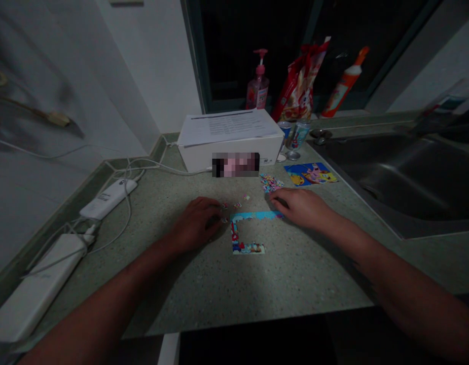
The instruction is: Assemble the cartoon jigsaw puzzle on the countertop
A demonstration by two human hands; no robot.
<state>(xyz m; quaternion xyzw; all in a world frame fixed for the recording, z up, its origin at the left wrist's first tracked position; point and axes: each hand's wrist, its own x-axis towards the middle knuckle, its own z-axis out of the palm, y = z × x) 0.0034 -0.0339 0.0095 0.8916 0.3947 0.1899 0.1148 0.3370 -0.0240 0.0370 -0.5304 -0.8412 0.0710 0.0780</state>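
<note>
A partly assembled jigsaw border (240,228) lies on the speckled green countertop (295,274), forming a blue-topped strip with a column down its left side and a short bottom strip. My left hand (194,225) rests just left of it, curled fingertips beside small loose puzzle pieces (230,206). Whether those fingers pinch a piece is hidden. My right hand (300,209) lies flat, its fingertips near the border's top right end. Above it sits a heap of puzzle pieces (271,183). Farther right lies a colourful cartoon picture card (310,174).
A white box (230,154) topped with printed papers stands at the back, behind a pixelated patch. Beyond it are a pink pump bottle (258,86), a snack bag (300,83) and cans (293,136). A steel sink (394,177) lies right; power banks (38,286) and cables lie left.
</note>
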